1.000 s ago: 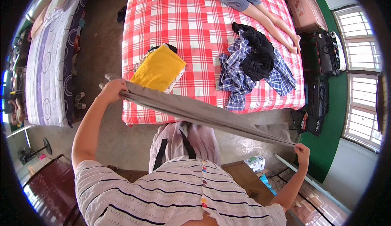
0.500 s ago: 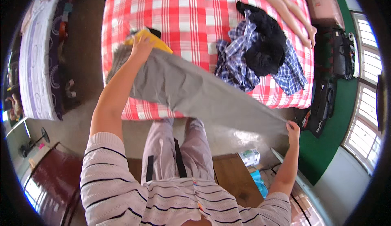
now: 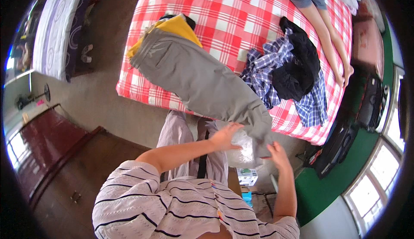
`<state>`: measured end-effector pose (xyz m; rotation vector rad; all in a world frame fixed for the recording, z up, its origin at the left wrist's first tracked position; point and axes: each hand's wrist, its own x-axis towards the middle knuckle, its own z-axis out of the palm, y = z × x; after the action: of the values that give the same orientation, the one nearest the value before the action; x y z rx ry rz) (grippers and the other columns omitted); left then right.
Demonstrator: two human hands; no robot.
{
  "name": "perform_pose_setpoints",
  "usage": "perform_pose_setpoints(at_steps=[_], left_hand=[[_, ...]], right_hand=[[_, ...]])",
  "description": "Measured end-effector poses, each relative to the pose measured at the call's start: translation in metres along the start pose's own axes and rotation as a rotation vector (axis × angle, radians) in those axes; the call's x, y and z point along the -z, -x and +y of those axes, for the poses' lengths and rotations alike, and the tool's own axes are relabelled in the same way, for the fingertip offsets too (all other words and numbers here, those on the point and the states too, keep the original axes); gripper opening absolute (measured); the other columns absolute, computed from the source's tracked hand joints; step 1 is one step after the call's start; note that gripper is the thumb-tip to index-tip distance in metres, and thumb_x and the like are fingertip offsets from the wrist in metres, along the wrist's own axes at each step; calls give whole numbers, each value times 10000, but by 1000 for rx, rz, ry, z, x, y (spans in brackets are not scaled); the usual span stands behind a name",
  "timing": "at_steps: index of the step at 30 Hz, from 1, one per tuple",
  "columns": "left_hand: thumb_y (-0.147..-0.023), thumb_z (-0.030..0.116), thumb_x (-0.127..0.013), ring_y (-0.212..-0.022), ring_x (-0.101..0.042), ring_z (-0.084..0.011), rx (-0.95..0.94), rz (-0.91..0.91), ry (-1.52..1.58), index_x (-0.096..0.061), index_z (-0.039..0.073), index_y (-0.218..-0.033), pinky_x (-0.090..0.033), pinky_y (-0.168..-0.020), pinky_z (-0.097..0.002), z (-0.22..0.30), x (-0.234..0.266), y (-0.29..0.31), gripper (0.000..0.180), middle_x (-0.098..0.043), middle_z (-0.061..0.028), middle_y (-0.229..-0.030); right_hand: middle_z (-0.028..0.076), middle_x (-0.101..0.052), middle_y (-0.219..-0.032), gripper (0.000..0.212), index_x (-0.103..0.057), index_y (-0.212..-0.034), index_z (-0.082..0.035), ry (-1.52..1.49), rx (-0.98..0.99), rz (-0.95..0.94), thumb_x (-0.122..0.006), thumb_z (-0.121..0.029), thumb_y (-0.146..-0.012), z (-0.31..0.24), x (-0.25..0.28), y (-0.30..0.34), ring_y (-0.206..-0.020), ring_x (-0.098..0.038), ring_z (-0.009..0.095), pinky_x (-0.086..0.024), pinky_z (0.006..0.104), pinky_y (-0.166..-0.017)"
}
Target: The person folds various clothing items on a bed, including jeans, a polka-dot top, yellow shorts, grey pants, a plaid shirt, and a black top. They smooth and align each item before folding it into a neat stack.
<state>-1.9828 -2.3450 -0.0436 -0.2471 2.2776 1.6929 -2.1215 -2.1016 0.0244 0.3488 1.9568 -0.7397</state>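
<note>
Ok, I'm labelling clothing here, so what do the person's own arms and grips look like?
The left arm and right arm wear short, off-white knit sleeves with thin dark stripes and are bare below. Neither the left grip nor the right grip wears a glove; no watch or bracelet shows.

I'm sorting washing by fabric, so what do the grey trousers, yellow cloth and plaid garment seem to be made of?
Grey trousers: matte, probably woven cotton or a blend; they drape in soft folds. Yellow cloth: fabric, perhaps cotton; an even colour without shine. Plaid garment: likely thin, matte woven cotton or similar, given its many crumples. Exact fibres can't be told.
</note>
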Motion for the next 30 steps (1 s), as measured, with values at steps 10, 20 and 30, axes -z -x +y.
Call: perform_pose_setpoints(at_steps=[10, 20, 30], left_hand=[[-790, 110, -583, -851, -637, -348, 459, 317, -61, -625, 148, -1074, -501, -716, -439, -49, 102, 29, 290, -670, -137, -918], [-859, 235, -588, -837, -617, -389, 385, 523, -381, -577, 88, -1046, -491, -698, -466, -138, 351, 31, 238, -636, -195, -866], [-800, 169, -677, -888, -622, -381, 498, 446, -367, -547, 60, -1135, -490, -742, -446, -192, 389, 13, 376, -641, -201, -920]], right_hand=[[24, -526, -791, 105, -560, -851, -40, -575, -38, -260, -617, -128, -849, -185, -173, -48, -683, -542, 134, -594, 406, -699], [111, -612, -954, 300, -538, -1042, -18, -680, 186, -448, -592, -279, -902, -357, -317, -133, -827, -663, 257, -535, 359, -720], [103, -583, -928, 623, -490, -1195, 39, 43, 52, 970, -694, -415, -821, 0, -252, -288, -809, -557, 178, -476, 333, -668]])
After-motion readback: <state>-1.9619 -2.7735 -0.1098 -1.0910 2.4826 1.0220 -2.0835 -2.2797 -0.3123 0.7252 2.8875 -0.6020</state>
